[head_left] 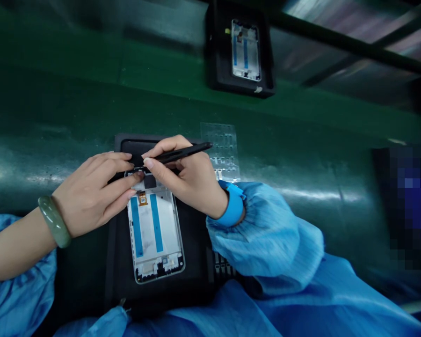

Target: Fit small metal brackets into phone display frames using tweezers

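An opened phone body (168, 220) lies in a black tray (196, 252) in front of me, with two blue strips and a small orange flex cable (142, 199) on its silvery inside. My left hand (91, 192) rests over the phone's upper left corner, its fingers stretched out and touching the frame. In my right hand (185, 175) is a pair of slim black tweezers (182, 153), pinched between thumb and fingers. Their thin tip points at the phone's top edge, close to my left fingertips. What lies right under the tip is too small to make out.
A clear sheet with rows of small cut-outs (221, 140) lies beside the tray, partly behind my right wrist. Farther back, a second black tray (217, 70) holds another opened phone body (250, 51). The green work surface (73, 112) runs across, with a dark rail behind it.
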Demonstrator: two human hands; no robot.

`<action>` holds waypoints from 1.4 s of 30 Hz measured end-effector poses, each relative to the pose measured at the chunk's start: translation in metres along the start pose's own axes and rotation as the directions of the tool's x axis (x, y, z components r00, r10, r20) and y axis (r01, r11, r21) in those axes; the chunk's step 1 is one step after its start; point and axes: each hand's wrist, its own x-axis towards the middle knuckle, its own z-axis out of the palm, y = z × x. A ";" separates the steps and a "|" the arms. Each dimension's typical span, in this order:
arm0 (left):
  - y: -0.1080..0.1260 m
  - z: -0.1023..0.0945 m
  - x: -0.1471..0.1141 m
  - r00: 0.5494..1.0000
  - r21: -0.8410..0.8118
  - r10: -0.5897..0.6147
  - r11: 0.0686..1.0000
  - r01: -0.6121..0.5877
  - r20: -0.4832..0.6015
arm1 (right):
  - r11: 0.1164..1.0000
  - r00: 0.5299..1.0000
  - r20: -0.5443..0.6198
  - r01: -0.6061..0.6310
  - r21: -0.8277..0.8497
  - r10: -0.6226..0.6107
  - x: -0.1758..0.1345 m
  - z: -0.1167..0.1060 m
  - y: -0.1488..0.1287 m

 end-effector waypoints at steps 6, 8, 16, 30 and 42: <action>0.000 0.000 0.000 1.000 0.004 0.008 1.000 -0.008 -0.001 | 0.997 0.998 -0.005 0.061 -0.039 -0.061 -0.001 0.001 0.000; -0.001 0.000 0.000 1.000 0.001 0.005 1.000 -0.005 -0.005 | 0.993 0.997 -0.004 0.080 -0.082 -0.080 -0.001 0.001 -0.001; -0.001 0.001 -0.001 1.000 -0.001 -0.002 1.000 0.002 0.002 | 0.996 0.998 -0.005 0.055 -0.063 -0.056 -0.001 0.000 -0.003; -0.001 0.001 -0.001 1.000 -0.013 -0.022 1.000 0.022 0.004 | 0.980 0.993 -0.007 0.117 -0.162 -0.119 0.001 0.000 -0.005; 0.001 0.000 0.000 0.999 -0.016 -0.042 0.999 0.042 0.008 | 0.999 0.992 0.118 -0.051 0.010 0.049 0.019 -0.008 0.005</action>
